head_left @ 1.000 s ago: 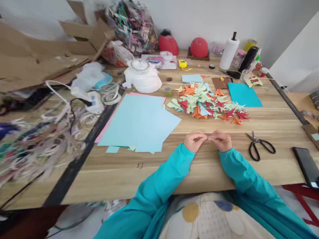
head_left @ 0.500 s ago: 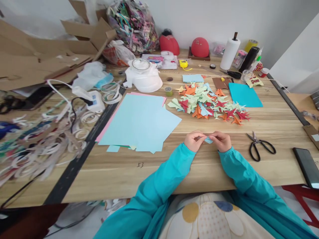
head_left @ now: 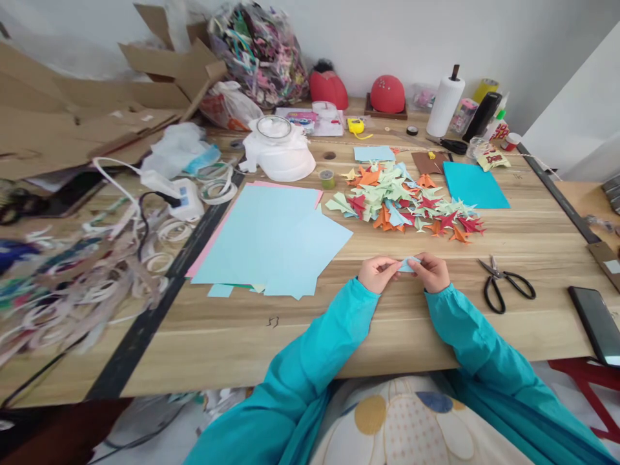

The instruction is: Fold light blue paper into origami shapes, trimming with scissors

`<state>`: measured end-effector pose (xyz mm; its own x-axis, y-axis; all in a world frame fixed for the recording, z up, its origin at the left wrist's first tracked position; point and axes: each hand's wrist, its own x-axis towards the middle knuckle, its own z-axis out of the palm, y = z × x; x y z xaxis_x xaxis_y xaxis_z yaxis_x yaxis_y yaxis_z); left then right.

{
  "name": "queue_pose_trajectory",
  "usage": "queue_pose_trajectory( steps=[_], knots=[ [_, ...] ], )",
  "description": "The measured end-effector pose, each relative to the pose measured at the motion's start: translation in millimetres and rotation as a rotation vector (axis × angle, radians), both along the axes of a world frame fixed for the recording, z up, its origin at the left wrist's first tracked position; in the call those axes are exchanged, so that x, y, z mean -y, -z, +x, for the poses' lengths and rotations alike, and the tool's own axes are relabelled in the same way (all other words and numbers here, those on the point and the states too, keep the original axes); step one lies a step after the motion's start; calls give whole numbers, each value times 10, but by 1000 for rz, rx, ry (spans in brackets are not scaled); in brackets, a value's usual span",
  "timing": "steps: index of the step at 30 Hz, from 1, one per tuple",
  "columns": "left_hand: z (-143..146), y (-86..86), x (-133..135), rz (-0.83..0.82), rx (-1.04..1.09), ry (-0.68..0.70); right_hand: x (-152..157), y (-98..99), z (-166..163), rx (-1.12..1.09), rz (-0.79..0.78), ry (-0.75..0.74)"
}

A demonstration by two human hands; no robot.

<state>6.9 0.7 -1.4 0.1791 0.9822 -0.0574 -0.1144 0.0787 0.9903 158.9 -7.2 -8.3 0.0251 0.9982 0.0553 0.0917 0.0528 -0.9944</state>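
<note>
Over the wooden table, my left hand and my right hand pinch a small folded piece of light blue paper between their fingertips, one on each side. Both hands are closed on it, close together, near the table's front edge. Both arms are in teal sleeves. Just beyond my hands lies a pile of folded paper shapes in green, orange, red and blue. Left of my hands is a stack of large light blue sheets with a pink sheet under it.
Black scissors lie right of my hands, a dark phone at the right edge. A teal sheet, a paper towel roll, a white pot, tape rolls and cardboard fill the back and left.
The blue paper piece has opened out a little between my fingers and both hands have risen slightly; everything else on the table is as before.
</note>
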Motion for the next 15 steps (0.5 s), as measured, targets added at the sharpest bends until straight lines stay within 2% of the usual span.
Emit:
queue_pose_trajectory(
  steps=[5, 8, 15],
  knots=[
    [-15, 15, -3, -45, -17, 151, -23, -27, 18, -10, -32, 30],
    [-6, 49, -2, -83, 35, 189, -9, -45, 7, 3, -54, 40],
    [5, 73, 30, -168, 44, 388, 23, -66, -26, 11, -57, -53]
  ],
)
